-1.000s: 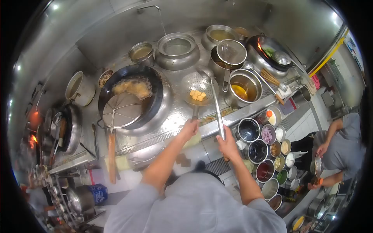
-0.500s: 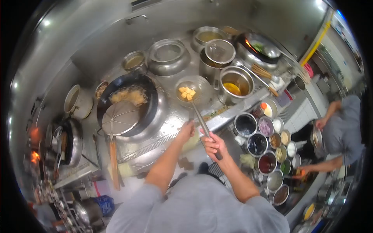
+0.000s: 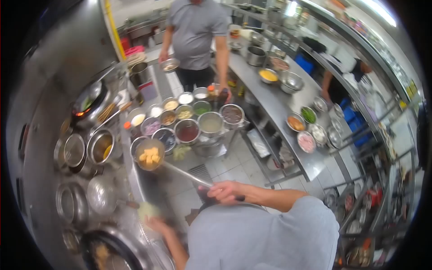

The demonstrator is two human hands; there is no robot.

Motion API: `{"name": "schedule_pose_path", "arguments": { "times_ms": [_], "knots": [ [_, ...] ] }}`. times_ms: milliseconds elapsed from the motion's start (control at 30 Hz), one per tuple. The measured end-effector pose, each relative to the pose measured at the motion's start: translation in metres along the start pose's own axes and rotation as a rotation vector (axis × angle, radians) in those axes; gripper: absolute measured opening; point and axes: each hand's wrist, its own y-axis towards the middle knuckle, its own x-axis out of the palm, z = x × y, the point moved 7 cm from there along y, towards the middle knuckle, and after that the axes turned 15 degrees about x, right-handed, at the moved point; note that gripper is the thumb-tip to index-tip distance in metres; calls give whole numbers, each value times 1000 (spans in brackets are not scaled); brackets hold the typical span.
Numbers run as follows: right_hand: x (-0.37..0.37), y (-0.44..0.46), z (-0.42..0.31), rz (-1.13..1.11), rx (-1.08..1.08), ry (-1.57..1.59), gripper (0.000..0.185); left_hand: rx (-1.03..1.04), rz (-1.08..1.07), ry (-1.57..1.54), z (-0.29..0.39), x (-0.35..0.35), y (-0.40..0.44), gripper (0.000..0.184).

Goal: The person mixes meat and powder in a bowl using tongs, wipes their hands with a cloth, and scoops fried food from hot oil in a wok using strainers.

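My right hand [image 3: 226, 192] is closed around the handle of a long ladle [image 3: 186, 174]. The ladle's bowl, over the near containers at the left, holds several yellow-orange cubes [image 3: 149, 155]. Low at the left, my left hand [image 3: 156, 223] is near a pale cloth [image 3: 147, 215] on the stove edge; its fingers are blurred. The perforated strainer [image 3: 101, 195] lies on the stove, its handle pointing toward my left hand.
Steel containers of ingredients, one with dark red sauce [image 3: 187, 132], stand beside the stove. A wok [image 3: 108, 252] is at the bottom left. A co-worker [image 3: 195, 36] holds a bowl beyond them. A steel counter [image 3: 310, 157] carries more bowls.
The view has swung to the right. The ladle with the cubes has moved from above the strainer to over the ingredient containers. My left hand has come off the strainer's handle.
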Motion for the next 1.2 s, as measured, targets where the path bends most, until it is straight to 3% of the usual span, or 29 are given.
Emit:
{"name": "schedule_pose_path", "arguments": {
  "times_ms": [133,333,433,500,600,767,867,1033,1133,1200],
  "knots": [
    [0,-72,-3,-100,-378,102,31,56,-129,52,4,33,-29,44],
    [12,-213,-44,-74,-960,-68,28,47,-315,45,33,81,-77,44],
    [-12,-305,-59,281,-1219,-46,19,49,-332,44,19,95,-87,45],
    [-24,-362,-68,320,-1322,-17,8,85,-290,52,15,96,-96,46],
    [-48,-446,-68,414,-1581,66,17,21,-310,31,-1,116,-125,46],
    [-72,-538,-75,455,-1698,160,18,-30,-380,106,-3,176,-185,47],
    [-80,-569,-105,335,-1629,86,15,18,-456,119,18,219,-214,43],
    [-116,-609,-186,346,-1468,33,17,191,-620,150,26,249,-228,40],
    [-133,-633,-219,1663,-1262,-308,24,268,-618,157,55,245,-248,39],
    [-167,-640,-237,1751,-1339,-264,21,327,-587,203,56,227,-242,38]
  ]
}}
